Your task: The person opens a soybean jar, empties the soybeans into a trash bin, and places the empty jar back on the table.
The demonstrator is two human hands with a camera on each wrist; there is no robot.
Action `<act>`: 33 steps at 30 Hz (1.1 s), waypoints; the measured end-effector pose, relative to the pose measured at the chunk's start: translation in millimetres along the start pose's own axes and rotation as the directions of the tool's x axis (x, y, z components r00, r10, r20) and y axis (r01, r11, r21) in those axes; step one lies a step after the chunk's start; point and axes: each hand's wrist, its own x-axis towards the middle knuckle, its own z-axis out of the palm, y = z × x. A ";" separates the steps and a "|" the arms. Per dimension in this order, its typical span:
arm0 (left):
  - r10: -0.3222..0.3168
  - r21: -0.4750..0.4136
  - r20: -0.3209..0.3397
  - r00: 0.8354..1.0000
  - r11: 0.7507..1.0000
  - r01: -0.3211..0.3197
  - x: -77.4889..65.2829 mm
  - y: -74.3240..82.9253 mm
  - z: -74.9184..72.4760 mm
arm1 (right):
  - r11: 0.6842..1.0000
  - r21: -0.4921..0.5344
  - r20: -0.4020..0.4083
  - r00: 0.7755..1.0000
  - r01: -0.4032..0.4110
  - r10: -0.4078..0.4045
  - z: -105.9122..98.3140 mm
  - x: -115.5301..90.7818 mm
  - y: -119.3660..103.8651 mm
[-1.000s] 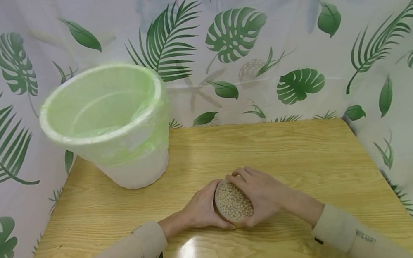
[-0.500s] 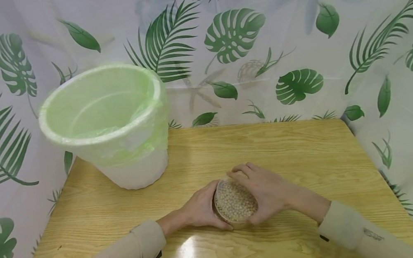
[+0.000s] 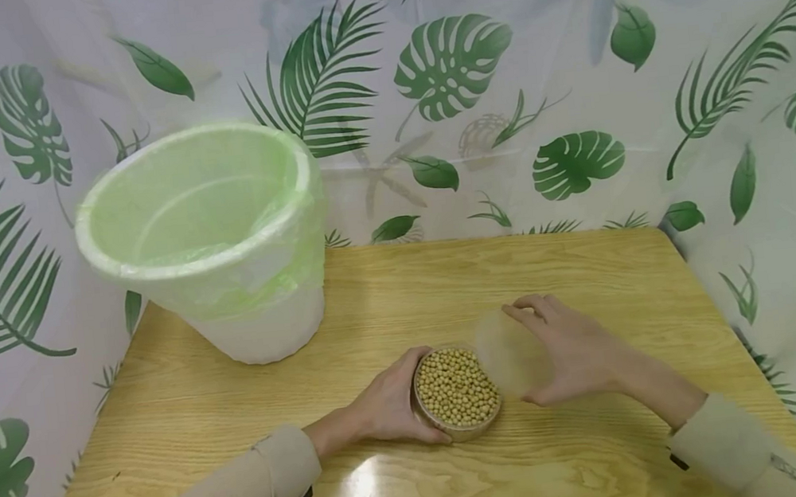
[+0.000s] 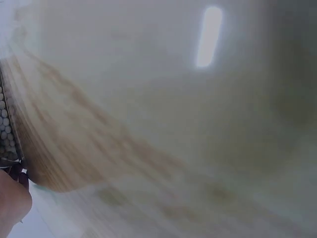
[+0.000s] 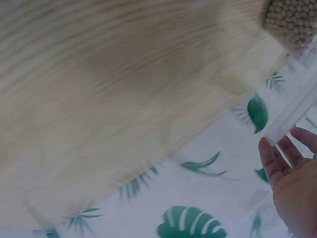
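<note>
A round clear container filled with soybeans (image 3: 457, 387) stands on the wooden table, its top uncovered. My left hand (image 3: 394, 401) grips its left side, thumb at the front and fingers behind. In the left wrist view only part of that hand (image 4: 12, 201) shows, beside the beans (image 4: 6, 124) at the left edge. To the right of the container, my right hand (image 3: 577, 351) holds a translucent round lid (image 3: 509, 354) by its edge, tilted and apart from the container. The right wrist view has the lid (image 5: 292, 116) edge-on between thumb and fingers of the hand (image 5: 297, 183).
A white bucket (image 3: 262, 333) lined with a thin green plastic bag stands at the table's back left. Behind and around the wooden table (image 3: 515, 269) hangs a white sheet (image 3: 378, 194) printed with green leaves. Glare marks the table's front.
My right hand has lifted the lid off the container and moved it to the right, leaving the soybeans uncovered. The left hand and container have stayed in place.
</note>
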 end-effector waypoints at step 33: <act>0.002 -0.094 -0.005 1.000 0.996 -0.003 8.5 7.9 5.0 | 0.990 -0.039 0.082 0.987 -0.137 0.140 51.1 -29.4 59.0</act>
